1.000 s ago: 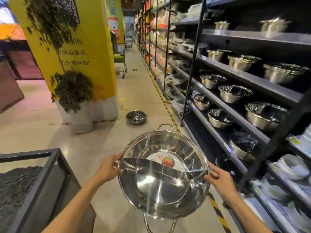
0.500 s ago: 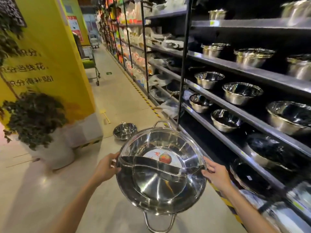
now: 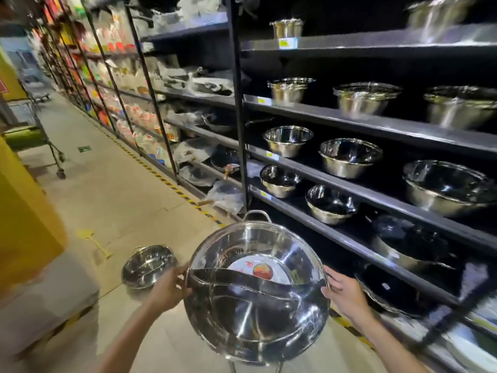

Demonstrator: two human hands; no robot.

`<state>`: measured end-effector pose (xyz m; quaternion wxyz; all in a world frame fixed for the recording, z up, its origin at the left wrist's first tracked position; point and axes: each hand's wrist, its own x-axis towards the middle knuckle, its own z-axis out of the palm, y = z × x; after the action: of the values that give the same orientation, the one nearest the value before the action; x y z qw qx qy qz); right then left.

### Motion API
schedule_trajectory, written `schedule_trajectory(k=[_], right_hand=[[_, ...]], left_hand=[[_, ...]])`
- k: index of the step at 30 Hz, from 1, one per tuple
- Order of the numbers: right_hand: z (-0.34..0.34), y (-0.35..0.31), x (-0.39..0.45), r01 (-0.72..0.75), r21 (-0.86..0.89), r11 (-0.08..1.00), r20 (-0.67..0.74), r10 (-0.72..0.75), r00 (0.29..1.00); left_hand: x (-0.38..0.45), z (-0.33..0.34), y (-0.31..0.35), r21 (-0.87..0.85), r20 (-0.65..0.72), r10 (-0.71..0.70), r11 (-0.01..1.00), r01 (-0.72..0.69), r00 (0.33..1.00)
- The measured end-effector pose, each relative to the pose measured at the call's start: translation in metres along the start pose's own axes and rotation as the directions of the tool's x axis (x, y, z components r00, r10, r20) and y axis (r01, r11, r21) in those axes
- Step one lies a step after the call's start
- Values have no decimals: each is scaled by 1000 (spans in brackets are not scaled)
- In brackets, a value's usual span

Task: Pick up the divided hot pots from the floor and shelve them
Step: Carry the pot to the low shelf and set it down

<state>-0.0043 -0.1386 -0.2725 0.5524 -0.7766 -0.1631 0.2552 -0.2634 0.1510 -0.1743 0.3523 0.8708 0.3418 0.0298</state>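
Note:
I hold a large steel divided hot pot [image 3: 255, 313] in front of me, with a curved divider across it and a round label in its far half. My left hand [image 3: 168, 289] grips its left rim and my right hand [image 3: 345, 294] grips its right rim. A second, smaller divided hot pot [image 3: 146, 266] sits on the floor just left of the held one. The dark shelf unit [image 3: 349, 189] stands to my right, its tiers lined with steel bowls and pots.
Steel bowls [image 3: 349, 157] fill the middle tiers; dark pans [image 3: 408, 243] lie on the lower tier. A yellow pillar [image 3: 24, 211] stands at left, a trolley [image 3: 35, 135] behind it. Yellow-black tape [image 3: 172, 187] runs along the shelf foot down the aisle.
The view has swung right toward the shelves and come closer to them. The held pot stays in both hands. The floor pot now appears right beside the held one.

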Motion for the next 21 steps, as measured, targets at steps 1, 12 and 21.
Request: schedule_trajectory(k=[1,12,21], right_hand=[[4,-4,8,-10,10,1000,-29,10,1000],[30,-9,69,-116,80,990,-351,137,926],[84,-19,104,-248,147,958,-563,287,775]], left_hand=[[21,-6,-1,9,17,25,1000,-25,1000],[231,-24,15,63,272,313,938,-342,910],[384,-5,9,-14,439,424,885,-466,792]])
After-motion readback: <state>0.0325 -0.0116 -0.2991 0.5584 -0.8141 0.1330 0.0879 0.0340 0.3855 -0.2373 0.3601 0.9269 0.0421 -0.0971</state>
